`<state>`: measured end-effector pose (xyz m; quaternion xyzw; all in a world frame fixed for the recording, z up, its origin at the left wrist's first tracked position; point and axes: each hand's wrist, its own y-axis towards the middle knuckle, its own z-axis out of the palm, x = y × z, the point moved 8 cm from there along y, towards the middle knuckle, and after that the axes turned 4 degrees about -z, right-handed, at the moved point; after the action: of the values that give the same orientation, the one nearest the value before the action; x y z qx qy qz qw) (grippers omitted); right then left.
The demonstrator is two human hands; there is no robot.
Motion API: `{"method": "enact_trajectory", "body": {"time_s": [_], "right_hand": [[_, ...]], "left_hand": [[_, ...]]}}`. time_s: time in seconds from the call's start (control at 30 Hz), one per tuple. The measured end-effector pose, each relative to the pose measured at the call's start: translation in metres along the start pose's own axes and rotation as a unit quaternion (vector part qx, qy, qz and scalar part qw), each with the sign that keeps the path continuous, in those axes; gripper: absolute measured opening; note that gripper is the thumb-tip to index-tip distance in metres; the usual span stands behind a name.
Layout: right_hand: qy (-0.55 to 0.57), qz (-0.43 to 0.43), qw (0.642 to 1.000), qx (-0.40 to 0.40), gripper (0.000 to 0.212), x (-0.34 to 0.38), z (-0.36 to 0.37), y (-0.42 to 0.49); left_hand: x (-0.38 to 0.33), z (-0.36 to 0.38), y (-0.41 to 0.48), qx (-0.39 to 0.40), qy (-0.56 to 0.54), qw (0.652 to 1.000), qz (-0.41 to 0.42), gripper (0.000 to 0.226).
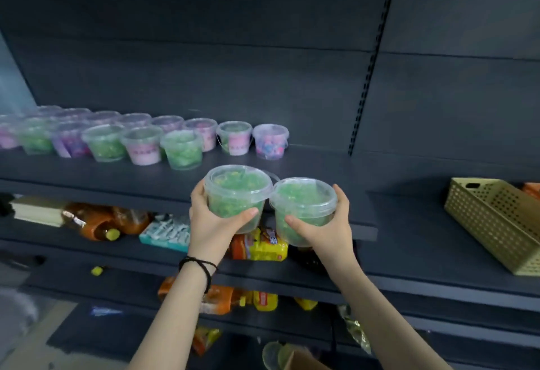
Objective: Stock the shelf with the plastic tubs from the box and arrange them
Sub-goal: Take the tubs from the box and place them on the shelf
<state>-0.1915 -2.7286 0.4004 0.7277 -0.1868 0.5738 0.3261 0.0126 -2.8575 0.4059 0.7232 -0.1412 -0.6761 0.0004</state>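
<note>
- Plainly, in the head view, the left hand (216,217) is curled round one green-filled tub (236,194), with the thumb across its front wall and the fingers behind. The right hand (324,223) grips a second green tub (304,209) in the same way. Both tubs are held up in front of the shelf (306,165) edge and are not yet set down.
- The two lid rims meet or nearly meet between the hands. If the hands close in further, one rim could ride over the other and tilt a tub or lift a lid.
- Each tub is held one-handed by a smooth, tapering wall. A loosened grip would probably let it slide down onto the yellow packets (266,248) on the lower shelf.
- The stocked rows of tubs (140,141) stand to the left, and their front row ends at a green tub just up and left of the held pair. Pushing a new tub in hard from the side could shove that row out of line.
- A tub set too close to the shelf's front lip might overhang and topple.
- Only a corner of the box (301,361) shows at the bottom edge, so I cannot tell how many tubs remain in it.
</note>
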Motion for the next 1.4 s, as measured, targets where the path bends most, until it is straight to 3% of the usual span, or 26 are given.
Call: {"method": "enact_trajectory", "body": {"time_s": [0.23, 0.5, 0.73, 1.03, 1.13, 1.23, 1.3, 1.4], "right_hand": [[-0.018, 0.008, 0.998, -0.067, 0.111, -0.021, 0.067, 0.071], [-0.104, 0.035, 0.991, -0.074, 0.119, -0.038, 0.106, 0.143], [-0.105, 0.053, 0.990, -0.078, 0.117, -0.050, 0.126, 0.174], [-0.088, 0.077, 0.991, -0.062, 0.117, -0.054, 0.121, 0.178], [-0.077, 0.077, 0.992, -0.057, 0.102, -0.052, 0.096, 0.155], [-0.046, 0.037, 0.995, -0.084, 0.068, -0.044, 0.053, 0.112], [-0.028, 0.010, 0.996, -0.088, 0.049, -0.036, 0.018, 0.076], [-0.024, -0.006, 0.997, -0.071, 0.044, -0.032, -0.023, 0.026]], "left_hand": [[0.047, -0.008, 0.110, 0.008, 0.019, 0.999, -0.028, 0.096], [0.066, -0.002, 0.198, -0.008, 0.069, 0.997, -0.026, 0.091], [0.072, 0.012, 0.225, 0.015, 0.054, 0.997, -0.044, 0.067], [0.066, 0.011, 0.222, 0.041, 0.122, 0.992, 0.002, 0.065], [0.057, 0.000, 0.194, -0.006, 0.143, 0.989, 0.018, 0.057], [0.042, -0.008, 0.143, -0.064, 0.167, 0.982, 0.062, 0.049], [0.030, -0.002, 0.098, -0.071, 0.140, 0.983, 0.092, 0.037], [0.031, 0.021, 0.034, -0.029, 0.112, 0.989, 0.090, 0.029]]}}
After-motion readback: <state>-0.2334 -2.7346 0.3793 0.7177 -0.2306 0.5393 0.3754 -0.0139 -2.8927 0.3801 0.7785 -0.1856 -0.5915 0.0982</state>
